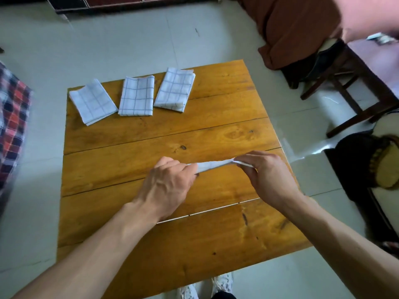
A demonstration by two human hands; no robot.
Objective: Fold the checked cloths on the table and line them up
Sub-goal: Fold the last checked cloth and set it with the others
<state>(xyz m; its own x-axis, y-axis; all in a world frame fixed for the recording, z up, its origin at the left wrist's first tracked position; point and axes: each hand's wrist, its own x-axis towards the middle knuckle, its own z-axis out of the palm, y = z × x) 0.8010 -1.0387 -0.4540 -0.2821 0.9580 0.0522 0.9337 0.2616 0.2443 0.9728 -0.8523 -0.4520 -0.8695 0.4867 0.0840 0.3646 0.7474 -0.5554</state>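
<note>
Cloth (pixel 212 165) held taut just above the wooden table (pixel 216 130), near its right side, seen edge-on. Left hand (pixel 167 184) pinches one end, fingers curled, knuckles up. Right hand (pixel 266 175) pinches the other end between thumb and fingertips. Both forearms reach in from the near edge. Three folded cloths (pixel 136 96) lie in a row at the far left.

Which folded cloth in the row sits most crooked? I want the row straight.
The left cloth, nearest the table's left corner. It is turned clearly askew, while the middle cloth and right cloth lie straighter.
</note>
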